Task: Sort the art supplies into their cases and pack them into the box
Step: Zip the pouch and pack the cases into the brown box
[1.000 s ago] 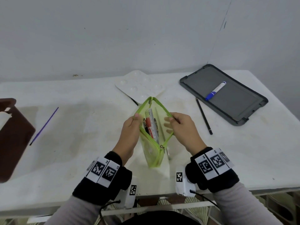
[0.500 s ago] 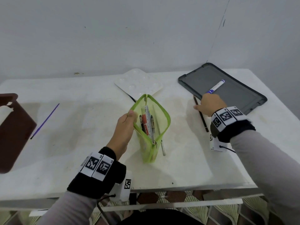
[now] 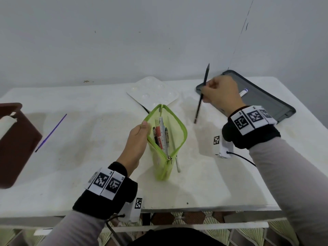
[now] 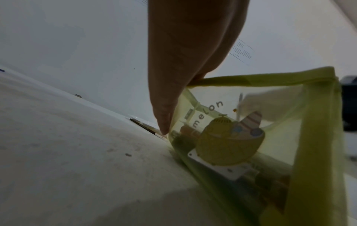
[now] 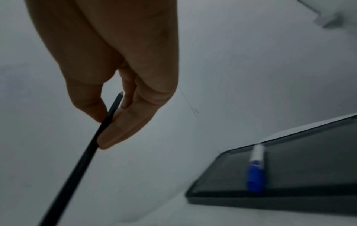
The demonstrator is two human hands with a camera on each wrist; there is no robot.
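Right hand (image 3: pixel 220 94) lifted slim black pencil (image 3: pixel 202 93) off table, tilted.

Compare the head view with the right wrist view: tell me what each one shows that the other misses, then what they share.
Only the head view shows the left hand pinching the rim of the open green pouch, the ruler and pens inside it, the white palette, the purple stick and the brown case. Only the right wrist view shows how thumb and fingers pinch the shaft from below. Both show the right hand holding the black pencil off the table, and the blue marker lying in the grey tray.
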